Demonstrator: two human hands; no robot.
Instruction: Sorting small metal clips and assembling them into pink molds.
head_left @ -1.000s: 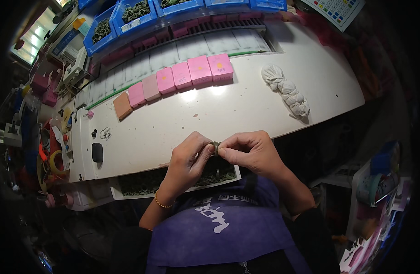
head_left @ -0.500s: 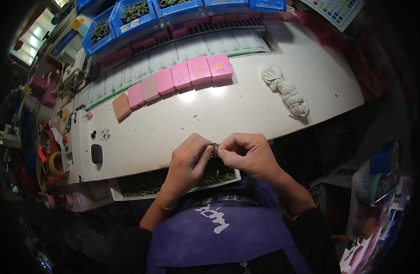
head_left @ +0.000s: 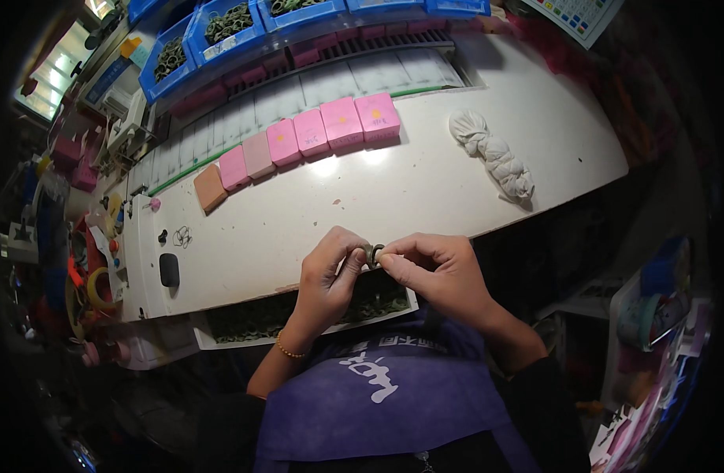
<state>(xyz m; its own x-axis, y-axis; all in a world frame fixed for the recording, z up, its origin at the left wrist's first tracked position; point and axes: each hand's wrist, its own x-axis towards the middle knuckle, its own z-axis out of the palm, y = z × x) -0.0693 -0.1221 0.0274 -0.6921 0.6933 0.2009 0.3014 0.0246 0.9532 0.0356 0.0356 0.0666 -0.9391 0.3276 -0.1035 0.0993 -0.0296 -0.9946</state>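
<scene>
At the far left of the white worktop point(head_left: 425, 189) lay a small black oblong object point(head_left: 169, 270), with a tiny wire loop point(head_left: 182, 235) just beyond it. Further back, a row of pink blocks point(head_left: 311, 135) ran slantwise toward the right, and behind them stood blue bins point(head_left: 220, 31) holding dark rings.

Near the front edge, the left hand point(head_left: 328, 276) was pinched closed, thumb and fingertips gripping the left side of a small dark ring point(head_left: 373, 254). The right hand point(head_left: 437, 272) met it from the other side, its fingertips likewise clamped on the same ring, so the piece was held between both hands just above the worktop's edge. Directly beneath the hands sat a shallow white tray point(head_left: 220, 343) filled with more dark rings, partly hidden by the wrists. The left wrist wore a thin gold bracelet point(head_left: 289, 351), and a purple apron point(head_left: 393, 402) covered the person's lap.

Off to the right, well apart from the hands, rested a twisted white cloth point(head_left: 494, 156).

The ring looked small and only lightly pinched at its rim, so a slip of either thumb could have let it drop. Falling into the tray, it would have been lost among the similar pieces; missing the tray, it might have fallen past the worktop's edge onto the apron or the dark floor.
</scene>
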